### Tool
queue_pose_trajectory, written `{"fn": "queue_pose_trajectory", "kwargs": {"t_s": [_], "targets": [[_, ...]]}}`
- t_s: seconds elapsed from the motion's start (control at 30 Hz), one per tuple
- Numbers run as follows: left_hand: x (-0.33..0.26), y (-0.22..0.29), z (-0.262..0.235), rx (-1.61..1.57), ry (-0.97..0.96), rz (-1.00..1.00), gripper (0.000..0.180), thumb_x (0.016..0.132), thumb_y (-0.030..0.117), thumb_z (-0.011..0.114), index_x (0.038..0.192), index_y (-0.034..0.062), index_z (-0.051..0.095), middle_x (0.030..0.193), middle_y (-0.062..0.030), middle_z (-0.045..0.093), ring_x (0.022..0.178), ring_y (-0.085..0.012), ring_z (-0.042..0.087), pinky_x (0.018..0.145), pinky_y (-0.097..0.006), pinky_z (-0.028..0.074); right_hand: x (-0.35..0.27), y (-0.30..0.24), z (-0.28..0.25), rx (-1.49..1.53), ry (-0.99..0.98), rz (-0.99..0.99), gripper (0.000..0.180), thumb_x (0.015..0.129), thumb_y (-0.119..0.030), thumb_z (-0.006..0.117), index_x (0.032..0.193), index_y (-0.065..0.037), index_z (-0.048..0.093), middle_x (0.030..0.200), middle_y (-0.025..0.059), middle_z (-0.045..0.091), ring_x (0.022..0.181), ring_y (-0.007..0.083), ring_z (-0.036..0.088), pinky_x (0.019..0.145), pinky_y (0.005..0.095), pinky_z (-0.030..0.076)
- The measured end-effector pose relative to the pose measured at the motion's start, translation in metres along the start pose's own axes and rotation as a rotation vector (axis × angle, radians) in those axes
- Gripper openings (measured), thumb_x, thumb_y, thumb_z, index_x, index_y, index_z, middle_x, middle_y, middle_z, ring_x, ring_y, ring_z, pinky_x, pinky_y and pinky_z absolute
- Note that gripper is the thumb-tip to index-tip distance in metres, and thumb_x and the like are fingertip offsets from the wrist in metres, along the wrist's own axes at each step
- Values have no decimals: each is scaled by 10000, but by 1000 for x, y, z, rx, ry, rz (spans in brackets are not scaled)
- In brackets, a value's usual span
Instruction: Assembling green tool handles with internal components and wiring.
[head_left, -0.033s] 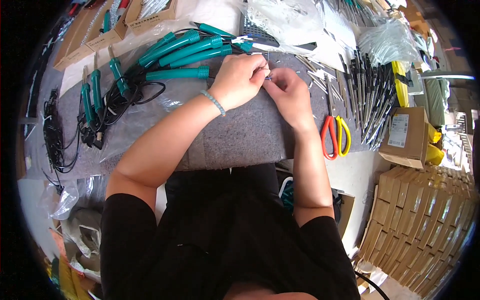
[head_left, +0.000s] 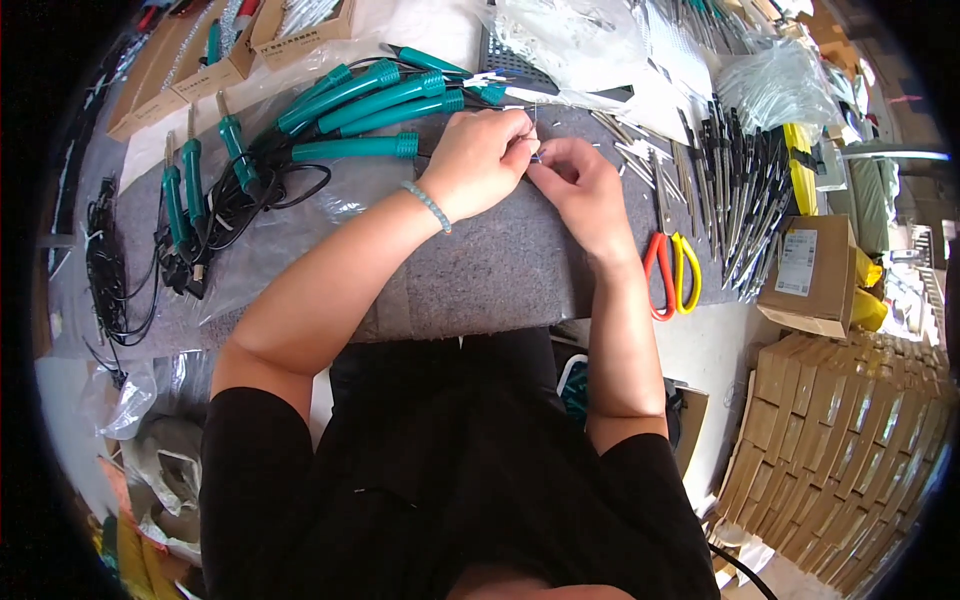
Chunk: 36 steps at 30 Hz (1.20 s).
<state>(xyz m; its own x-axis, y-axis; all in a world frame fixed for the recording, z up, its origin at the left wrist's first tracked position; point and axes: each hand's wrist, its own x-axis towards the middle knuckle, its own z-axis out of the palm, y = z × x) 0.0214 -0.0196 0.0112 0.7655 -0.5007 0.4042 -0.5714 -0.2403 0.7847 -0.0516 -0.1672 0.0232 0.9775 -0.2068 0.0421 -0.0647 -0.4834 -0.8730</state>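
Observation:
Over the grey cloth-covered table, my two hands meet with their fingertips pinched together. My left hand, with a beaded bracelet at its wrist, is closed on thin wires. A small blue bit of wire shows between the hands, and my right hand pinches at it. The fingers hide most of what they hold. Left of my left hand lie several green soldering iron handles with black cords. Right of my right hand rest scissors with one red and one yellow grip.
Thin metal rods and a pile of dark-ended metal heating rods lie to the right. A plastic bag of white parts sits at the back. Cardboard boxes stand at the right; black cords lie far left.
My right hand and forearm have shifted slightly to the right, and a little more blue wire shows at the fingertips. My left hand stays in place.

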Motion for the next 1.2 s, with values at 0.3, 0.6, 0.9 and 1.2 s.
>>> {"fn": "queue_pose_trajectory", "kwargs": {"t_s": [0.3, 0.6, 0.9, 1.2], "targets": [[-1, 0, 4, 275, -10, 52, 94, 832, 151, 549, 812, 62, 569, 743, -115, 637, 790, -302, 612, 798, -420, 386, -16, -6, 5, -324, 170, -222, 155, 856, -158, 672, 926, -21, 691, 804, 33, 682, 712, 87, 609, 663, 260, 488], [1, -8, 1, 49, 4, 113, 108, 839, 89, 594, 786, 13, 539, 651, -124, 564, 565, -256, 555, 556, -347, 425, -7, -4, -1, 147, -10, 34, 185, 870, -149, 665, 908, 31, 684, 806, 20, 687, 725, 81, 601, 654, 260, 494], [0, -11, 4, -160, -15, -11, 97, 870, 45, 580, 812, -15, 530, 632, -57, 530, 580, -94, 465, 530, -272, 393, -3, -4, 1, 108, -1, 13, 181, 853, -144, 634, 983, -30, 685, 805, 25, 687, 723, 104, 623, 689, 245, 488], [1, -6, 0, -116, -4, 60, 86, 836, 81, 589, 794, 14, 555, 646, -99, 572, 589, -209, 537, 571, -337, 426, 1, -1, 3, 290, -55, 41, 145, 872, -126, 617, 926, -6, 678, 811, 41, 689, 735, 119, 630, 675, 263, 498]]}}
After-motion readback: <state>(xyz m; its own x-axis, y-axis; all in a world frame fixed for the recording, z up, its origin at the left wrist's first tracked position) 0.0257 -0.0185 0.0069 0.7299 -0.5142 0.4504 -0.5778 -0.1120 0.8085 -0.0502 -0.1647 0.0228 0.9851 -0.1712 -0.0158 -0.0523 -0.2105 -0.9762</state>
